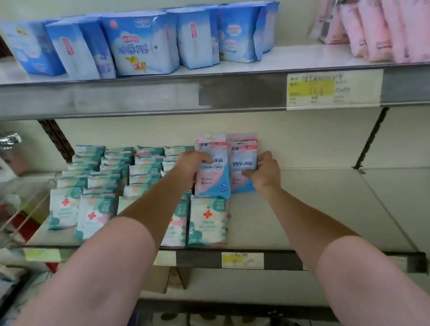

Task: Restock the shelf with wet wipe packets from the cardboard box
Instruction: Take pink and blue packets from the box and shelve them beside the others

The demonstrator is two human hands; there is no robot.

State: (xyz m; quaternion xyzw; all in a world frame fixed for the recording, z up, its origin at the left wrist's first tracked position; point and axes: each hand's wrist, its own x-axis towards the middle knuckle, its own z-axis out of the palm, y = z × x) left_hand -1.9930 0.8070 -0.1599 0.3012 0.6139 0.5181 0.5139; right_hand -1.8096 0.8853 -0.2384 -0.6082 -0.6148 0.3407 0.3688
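Far left: wire rack (11, 215), partly blurred. Middle shelf (308, 205) carries rows of teal-and-white packets (98, 193), red cross on the fronts, filling its left part. Just right of them, left hand (195, 162) grips an upright pink-and-blue wipe packet (214, 173), fingers curled over its face. Beside it and touching, right hand (263, 169) pinches a second pink-and-blue packet (243, 159) at its lower edge. Both stand near the back wall. Shelf to the right is bare. Cardboard box: possibly the brown corner below the shelf edge, unsure.

Risk: these slim packets have nothing behind or beside them on the right; released upright, they may tip or slide flat, nudging the front teal row.
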